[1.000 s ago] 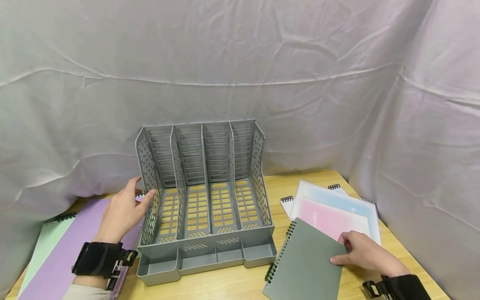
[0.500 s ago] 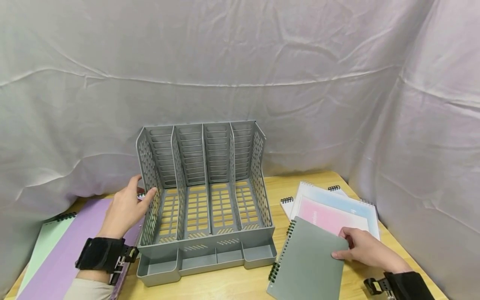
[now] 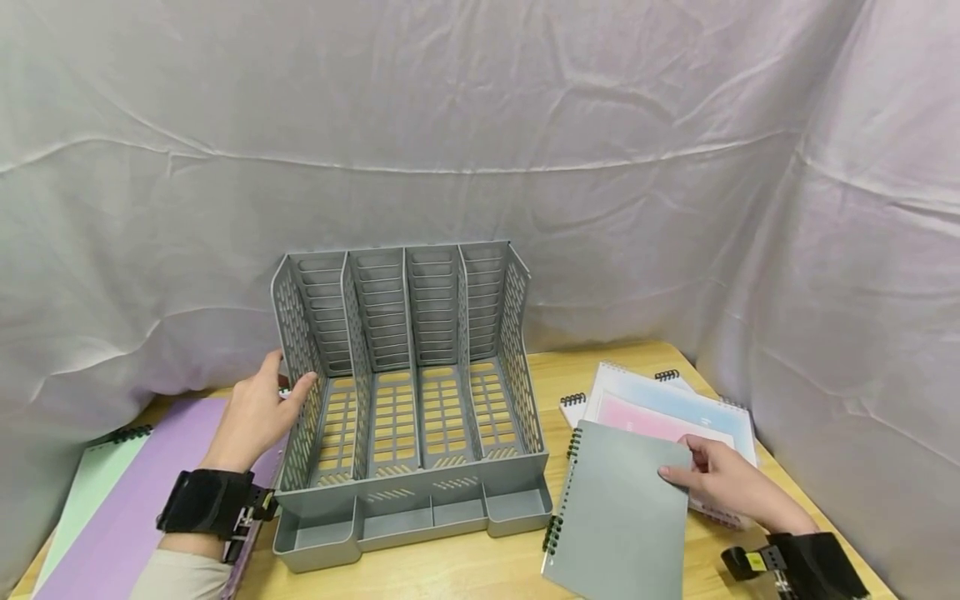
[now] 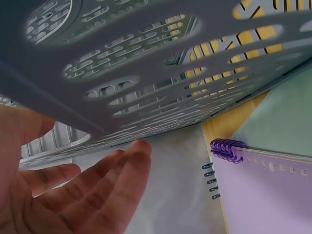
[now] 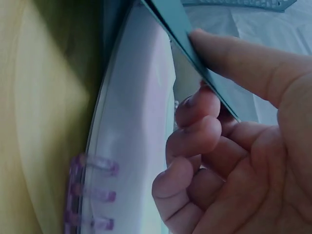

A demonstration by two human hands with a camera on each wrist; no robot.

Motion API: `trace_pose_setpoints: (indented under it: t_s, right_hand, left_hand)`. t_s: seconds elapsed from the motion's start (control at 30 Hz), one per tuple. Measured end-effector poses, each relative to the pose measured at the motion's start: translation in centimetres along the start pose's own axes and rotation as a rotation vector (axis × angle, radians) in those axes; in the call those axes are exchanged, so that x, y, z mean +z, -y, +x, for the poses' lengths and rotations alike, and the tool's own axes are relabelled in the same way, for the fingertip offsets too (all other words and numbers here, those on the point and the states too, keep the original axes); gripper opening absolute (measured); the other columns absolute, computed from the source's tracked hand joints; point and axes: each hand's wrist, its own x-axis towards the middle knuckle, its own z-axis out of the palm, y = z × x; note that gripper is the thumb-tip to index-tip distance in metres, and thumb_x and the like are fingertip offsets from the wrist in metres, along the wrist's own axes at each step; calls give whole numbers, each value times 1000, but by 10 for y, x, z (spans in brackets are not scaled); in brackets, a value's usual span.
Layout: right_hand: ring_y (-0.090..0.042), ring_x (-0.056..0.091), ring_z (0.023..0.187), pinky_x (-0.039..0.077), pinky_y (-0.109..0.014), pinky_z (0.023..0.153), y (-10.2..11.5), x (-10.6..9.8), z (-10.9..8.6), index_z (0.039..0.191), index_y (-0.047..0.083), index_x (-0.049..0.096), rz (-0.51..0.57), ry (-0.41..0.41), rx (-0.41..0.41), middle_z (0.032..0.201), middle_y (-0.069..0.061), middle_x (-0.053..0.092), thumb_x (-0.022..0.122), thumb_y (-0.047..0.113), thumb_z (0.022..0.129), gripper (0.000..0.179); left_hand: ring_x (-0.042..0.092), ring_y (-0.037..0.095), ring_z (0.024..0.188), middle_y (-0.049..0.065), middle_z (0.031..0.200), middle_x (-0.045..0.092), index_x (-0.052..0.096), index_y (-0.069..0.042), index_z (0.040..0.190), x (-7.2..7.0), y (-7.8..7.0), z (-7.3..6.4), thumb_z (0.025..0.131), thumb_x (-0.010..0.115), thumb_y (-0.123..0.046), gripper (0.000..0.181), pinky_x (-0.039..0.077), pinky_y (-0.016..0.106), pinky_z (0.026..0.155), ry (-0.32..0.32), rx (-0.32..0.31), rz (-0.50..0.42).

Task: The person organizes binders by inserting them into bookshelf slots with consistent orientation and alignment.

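Note:
A grey desktop file organizer [image 3: 408, 392] with several upright slots and small front trays stands mid-table. My left hand [image 3: 255, 412] holds the front edge of its left side wall, thumb inside; in the left wrist view the fingers [image 4: 97, 195] extend loosely along the outside. My right hand [image 3: 723, 483] pinches the right edge of a grey-green spiral notebook [image 3: 622, 517], thumb on the cover and the other fingers curled behind. In the right wrist view that notebook [image 5: 195, 63] appears edge-on, raised over a pale notebook [image 5: 129, 122] with purple rings.
Left of the organizer lie a purple notebook [image 3: 138, 492] and a mint-green one [image 3: 93, 483]. At the right, a pile holds a blue-and-white notebook [image 3: 660, 396], a pink one [image 3: 637, 417] and other spiral-bound ones beneath. A grey curtain [image 3: 480, 150] hangs behind the wooden table [image 3: 442, 575].
My right hand has lifted the grey-green notebook slightly upward and turned it more upright, covering more of the pink notebook. The left hand has shifted slightly rightward at the organizer's wall.

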Motion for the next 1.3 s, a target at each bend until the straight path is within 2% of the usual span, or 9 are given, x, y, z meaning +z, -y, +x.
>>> trace_pose_setpoints:
  t_s: [0.07, 0.17, 0.3, 0.4, 0.53, 0.63, 0.77, 1.17, 1.3]
  right_hand:
    - [-9, 33, 59, 32, -27, 59, 1, 0, 2, 95, 4, 45, 1, -18, 24, 70, 2, 32, 69, 31, 106, 38]
    - [-26, 59, 76, 51, -34, 72, 6, -2, 5, 126, -9, 50, -27, -9, 93, 85, -18, 56, 61, 40, 110, 53]
    - [-50, 61, 115, 57, -48, 91, 13, -4, 9, 160, -17, 21, -35, -1, 172, 134, -44, 51, 49, 52, 113, 88]
    - [-40, 59, 91, 53, -41, 77, 14, -3, 12, 161, -14, 11, 35, -23, 187, 106, -30, 56, 45, 52, 114, 88]
    - [-33, 71, 97, 62, -46, 88, 16, 1, 14, 163, -10, 4, 140, -45, 161, 106, -25, 67, 42, 48, 116, 84]
    - [-44, 68, 127, 61, -54, 100, 20, 3, 14, 165, -12, -9, 171, -50, 139, 146, -42, 53, 38, 47, 117, 89]
    - [-55, 55, 139, 57, -59, 106, 25, 5, 15, 163, -10, -20, 154, -70, 158, 160, -49, 31, 34, 53, 116, 95]
    - [-58, 45, 145, 39, -73, 114, 31, 12, 11, 168, -8, 13, 47, -265, 16, 153, -42, 48, 33, 44, 118, 75]
    - [-45, 52, 136, 45, -56, 108, 34, 12, 9, 156, 0, 36, -22, -348, -69, 138, -30, 60, 34, 36, 119, 51]
  left_hand:
    - [68, 58, 108, 41, 121, 68, 34, 15, 153, 0, 1, 1, 113, 53, -39, 70, 55, 69, 88, 5, -1, 0]
    - [68, 60, 108, 42, 119, 68, 36, 15, 150, 0, 1, 2, 113, 51, -39, 67, 55, 69, 87, 13, -1, 0]
    - [68, 60, 105, 40, 112, 69, 41, 14, 143, 0, 1, 3, 114, 49, -38, 60, 54, 68, 83, 20, 0, 3]
    - [68, 60, 104, 40, 109, 69, 43, 13, 138, 0, 0, 4, 115, 47, -35, 54, 54, 68, 81, 18, 6, 15]
    - [67, 62, 105, 41, 112, 69, 46, 12, 133, 0, 1, 6, 116, 43, -29, 44, 55, 68, 80, 17, 15, 32]
    - [69, 58, 102, 40, 113, 69, 48, 9, 131, 1, 1, 6, 116, 41, -24, 37, 54, 66, 78, 22, 16, 35]
    - [69, 57, 103, 40, 113, 68, 51, 6, 128, 2, -1, 8, 116, 40, -21, 31, 53, 68, 81, 26, 24, 38]
    - [66, 41, 83, 18, 79, 60, 51, 5, 113, 0, -1, 8, 117, 33, -21, 31, 54, 62, 75, 102, 27, 72]
    - [68, 46, 84, 18, 76, 58, 51, 5, 109, 0, 0, 8, 117, 34, -20, 31, 54, 65, 77, 98, 43, 88]
